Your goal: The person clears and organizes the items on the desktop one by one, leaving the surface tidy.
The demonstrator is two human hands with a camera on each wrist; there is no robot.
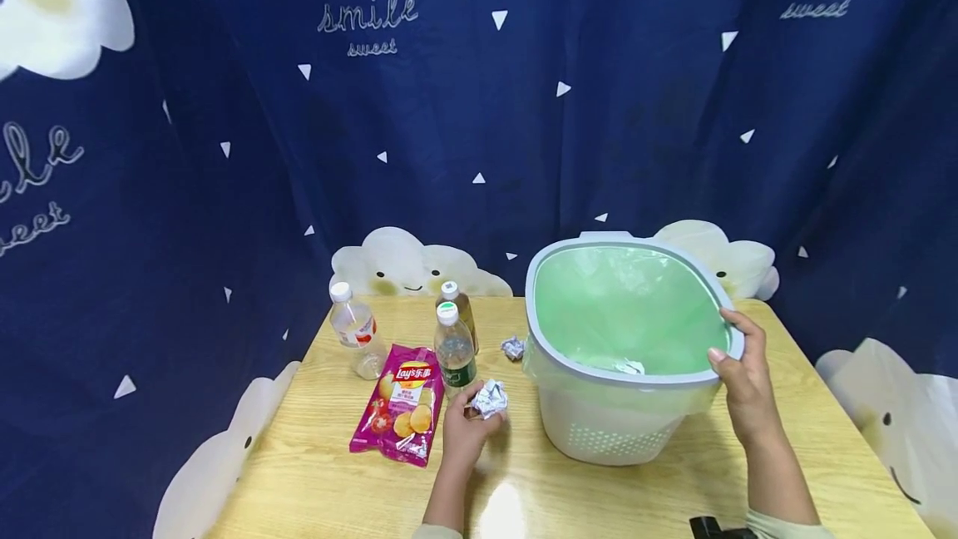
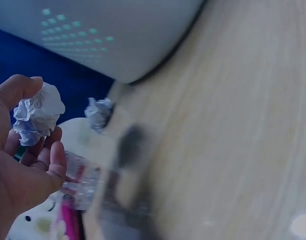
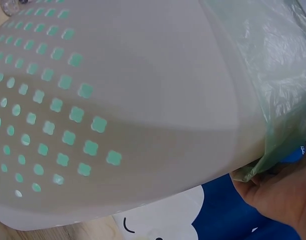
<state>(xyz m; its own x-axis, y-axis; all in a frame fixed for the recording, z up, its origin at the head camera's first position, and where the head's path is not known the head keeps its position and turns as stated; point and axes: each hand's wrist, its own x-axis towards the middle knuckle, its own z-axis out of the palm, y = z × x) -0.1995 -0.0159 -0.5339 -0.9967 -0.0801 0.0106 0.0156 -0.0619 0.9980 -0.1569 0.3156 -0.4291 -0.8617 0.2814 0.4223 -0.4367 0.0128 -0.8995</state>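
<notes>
In the head view, my left hand (image 1: 464, 431) pinches a crumpled paper ball (image 1: 490, 399) between thumb and fingers, just left of the waste bin. The left wrist view shows the same paper ball (image 2: 39, 112) held over the table. My right hand (image 1: 743, 373) grips the right side of the bin's grey rim (image 1: 533, 306), thumb on the near edge. The white bin (image 1: 599, 431) has a perforated lower wall and is lined with a green plastic bag (image 1: 629, 298). It tilts toward me. A scrap of white paper (image 1: 630, 367) shows inside it.
Another crumpled paper ball (image 1: 512, 348) lies left of the bin. A clear bottle with a green label (image 1: 455, 352) stands before a brown bottle (image 1: 466, 314). A purple chip bag (image 1: 404, 406) lies beside them, and another clear bottle (image 1: 358, 335) stands at the left edge.
</notes>
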